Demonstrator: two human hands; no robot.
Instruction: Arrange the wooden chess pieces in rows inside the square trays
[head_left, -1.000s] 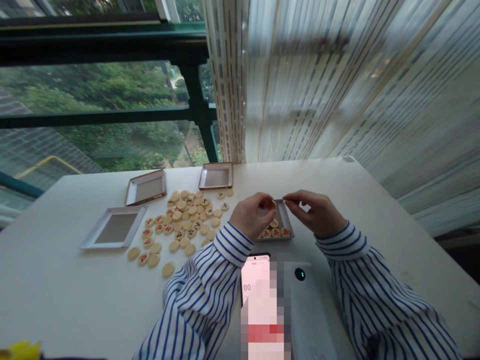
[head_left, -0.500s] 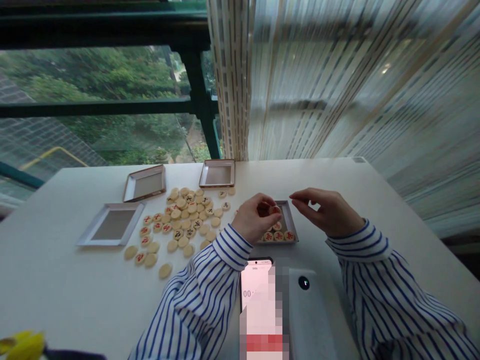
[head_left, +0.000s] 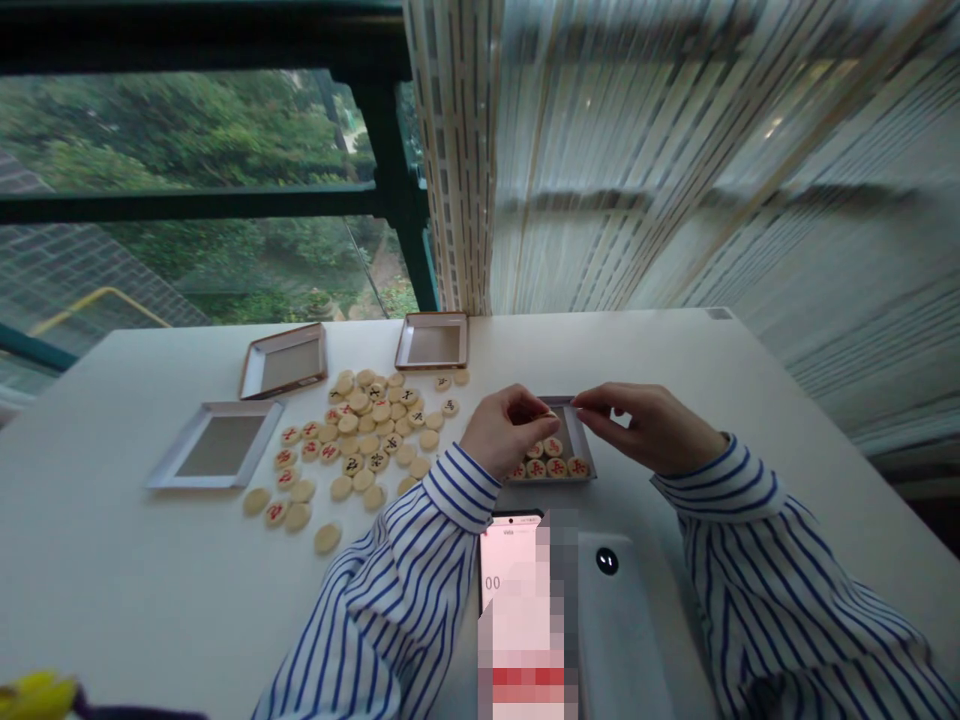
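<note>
While the left hand (head_left: 501, 432) kept one round piece (head_left: 553, 414) pinched between thumb and fingers above the open box (head_left: 567, 428), the right hand (head_left: 654, 426) hovered at that box's far right corner, thumb and forefinger tips close together; whether they touched the rim or gripped anything, I could not tell. Inside the box, at least six red-marked pieces (head_left: 556, 468) showed, four along the near edge and two behind them; the left hand hid the rest of that side. The held piece was not yet set down.

Judging by what showed, the filling was at an early stage. Far more loose pieces (head_left: 367, 443) lay heaped and scattered on the table (head_left: 127, 590) to the left, some with red marks, some with black, many showing no marking. Beyond them stood two brown-edged trays (head_left: 431, 345), and to their left a white tray (head_left: 220, 447), their grey bottoms visible. A phone (head_left: 504, 553) and a pale device (head_left: 619, 610) lay just nearer than the box.
</note>
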